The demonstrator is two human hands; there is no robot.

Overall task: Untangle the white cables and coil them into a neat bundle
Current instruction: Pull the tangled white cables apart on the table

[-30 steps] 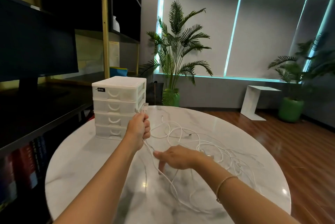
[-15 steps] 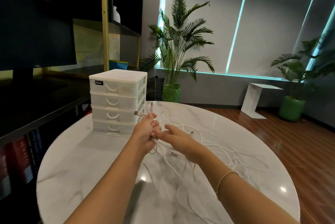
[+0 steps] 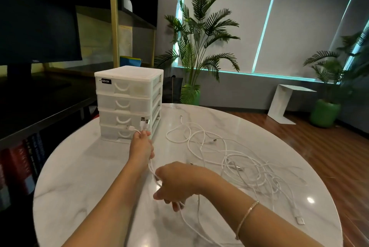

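Under the right hand, white cables partly hidden.

Office lounge: monitor, bookshelf, potted palm, marble table

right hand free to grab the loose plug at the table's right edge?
Probably not yet: the right hand grips the white cables strung to the left hand. The path to the plug looks unobstructed.

Both hands grip white cables (rest tangled on table).
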